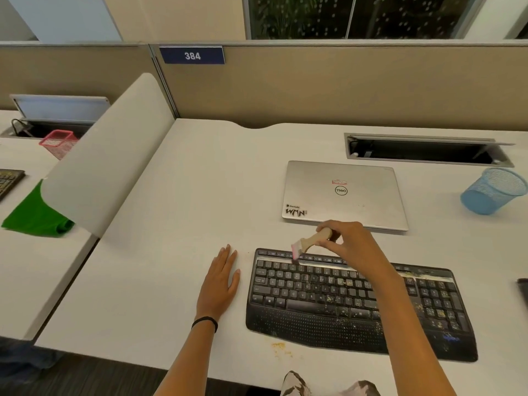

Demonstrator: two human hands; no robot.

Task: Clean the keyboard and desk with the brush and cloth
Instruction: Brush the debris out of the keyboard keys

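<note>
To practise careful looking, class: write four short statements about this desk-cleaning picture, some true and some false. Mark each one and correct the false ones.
1. The right hand holds the brush against the top rows of the keyboard. True.
2. The left hand grips the green cloth. False: it lies flat on the desk beside the keyboard, and the cloth lies on the next desk to the left.
3. The laptop is open. False: it is closed, behind the keyboard.
4. There are crumbs on the desk in front of the keyboard. True.
</note>
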